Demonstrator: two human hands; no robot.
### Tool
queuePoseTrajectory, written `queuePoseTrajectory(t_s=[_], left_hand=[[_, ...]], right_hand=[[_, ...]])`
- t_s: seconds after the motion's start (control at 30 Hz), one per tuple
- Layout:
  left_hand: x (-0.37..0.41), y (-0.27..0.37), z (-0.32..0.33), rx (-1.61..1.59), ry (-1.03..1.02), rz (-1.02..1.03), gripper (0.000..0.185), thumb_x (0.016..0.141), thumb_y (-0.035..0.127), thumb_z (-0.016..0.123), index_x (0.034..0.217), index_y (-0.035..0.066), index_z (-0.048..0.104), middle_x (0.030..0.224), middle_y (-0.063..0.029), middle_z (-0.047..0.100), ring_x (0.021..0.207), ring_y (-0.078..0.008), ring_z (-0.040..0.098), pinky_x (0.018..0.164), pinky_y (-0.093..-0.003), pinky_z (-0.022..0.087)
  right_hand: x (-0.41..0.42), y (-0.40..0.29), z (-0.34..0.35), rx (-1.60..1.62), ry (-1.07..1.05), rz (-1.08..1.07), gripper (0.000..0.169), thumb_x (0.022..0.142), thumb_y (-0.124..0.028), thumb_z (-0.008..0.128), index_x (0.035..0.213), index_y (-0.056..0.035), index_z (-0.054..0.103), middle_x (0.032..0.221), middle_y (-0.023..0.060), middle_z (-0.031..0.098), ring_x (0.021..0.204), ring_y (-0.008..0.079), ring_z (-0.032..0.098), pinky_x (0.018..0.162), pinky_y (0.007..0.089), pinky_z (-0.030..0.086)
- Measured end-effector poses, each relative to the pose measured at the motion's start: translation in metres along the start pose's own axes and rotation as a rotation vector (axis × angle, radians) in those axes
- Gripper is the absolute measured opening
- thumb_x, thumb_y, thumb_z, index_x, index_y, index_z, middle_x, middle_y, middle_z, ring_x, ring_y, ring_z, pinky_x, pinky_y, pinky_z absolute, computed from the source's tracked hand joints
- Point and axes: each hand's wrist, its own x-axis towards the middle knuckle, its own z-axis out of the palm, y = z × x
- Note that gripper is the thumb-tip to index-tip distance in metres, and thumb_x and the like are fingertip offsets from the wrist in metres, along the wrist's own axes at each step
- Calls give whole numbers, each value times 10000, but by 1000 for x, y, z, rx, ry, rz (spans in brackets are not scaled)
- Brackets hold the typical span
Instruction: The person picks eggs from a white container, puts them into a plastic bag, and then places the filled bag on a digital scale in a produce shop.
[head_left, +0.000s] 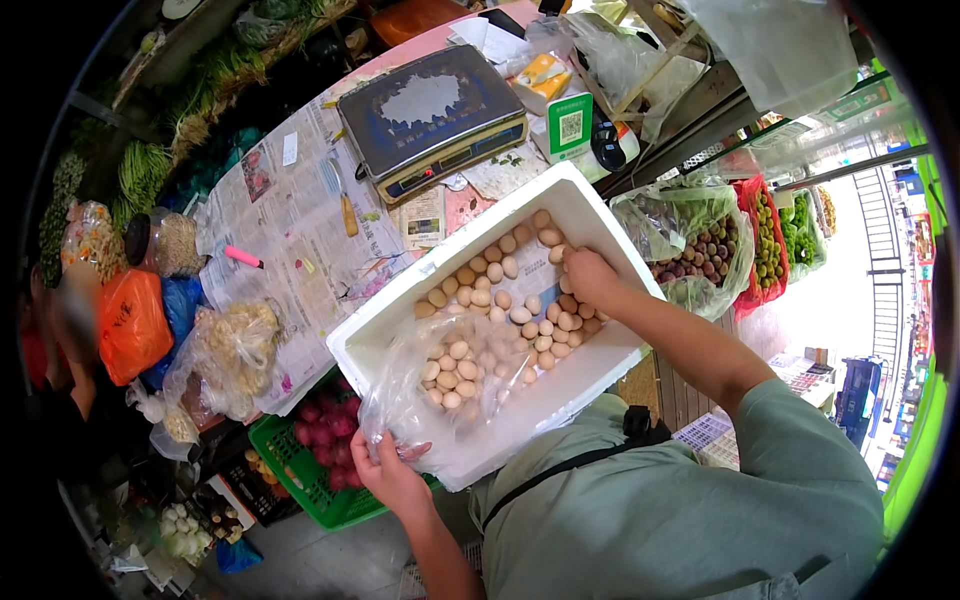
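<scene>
A white foam box (495, 465) lies at a slant before me, with many loose brown and pale eggs (480, 297) in it. Inside its near left part is a clear plastic bag (397, 375) with several eggs (451, 375) in it. At the box's lower left corner my left hand (390, 469) holds the edge of the bag between thumb and fingers. My right hand (589, 277) reaches into the far right end of the box, its fingertips at an egg (557, 253); whether they grip it is hard to tell.
A weighing scale (435, 112) stands behind the box on a newspaper-covered table (300, 225), near a knife (347, 206) and a pink marker (244, 257). A green crate (330, 517) of red produce sits below left. Bagged fruit (697, 255) stands right. A person (71, 337) is at far left.
</scene>
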Motion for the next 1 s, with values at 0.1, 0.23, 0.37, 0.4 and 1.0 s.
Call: queuePoseTrajectory(t_s=[0.1, 0.23, 0.37, 0.4, 1.0], left_hand=[[3, -7, -11, 3, -11, -3, 220, 1013, 45, 553, 1225, -14, 563, 1014, -61, 598, 775, -110, 589, 526, -314, 638], [4, -10, -14, 8, -7, -10, 213, 1016, 53, 565, 1219, -10, 567, 1003, -59, 599, 775, -110, 589, 523, -312, 638], [3, -11, -14, -4, 3, -1, 211, 1018, 58, 573, 1218, -11, 567, 998, -62, 603, 774, -112, 589, 519, -310, 639], [3, -11, -14, -9, 4, 3, 210, 1019, 58, 574, 1217, -11, 567, 998, -62, 604, 775, -112, 589, 519, -310, 639], [-1, -16, -14, -27, 22, 0, 182, 1020, 65, 575, 1197, 22, 580, 873, -25, 567, 620, -68, 504, 524, -323, 621]], right_hand=[[-8, -8, -15, -87, -96, -114, 238, 882, -84, 623, 1097, -60, 721, 1195, 196, 679, 1059, 331, 695, 890, 434, 590], [-18, -14, -22, -310, -199, -280, 270, 871, -121, 663, 1130, -95, 736, 1210, 127, 654, 1123, 319, 673, 912, 404, 587], [-3, -8, -15, -353, -314, -352, 246, 894, -153, 652, 1114, -88, 741, 1159, 129, 654, 1096, 333, 683, 891, 418, 586], [2, -6, -14, -303, -320, -359, 247, 905, -162, 642, 1118, -86, 739, 1166, 137, 656, 1077, 339, 689, 886, 428, 584], [-2, -27, -1, -255, 81, -77, 271, 972, -100, 516, 1221, 7, 509, 1131, 233, 658, 861, 347, 746, 692, 429, 625]])
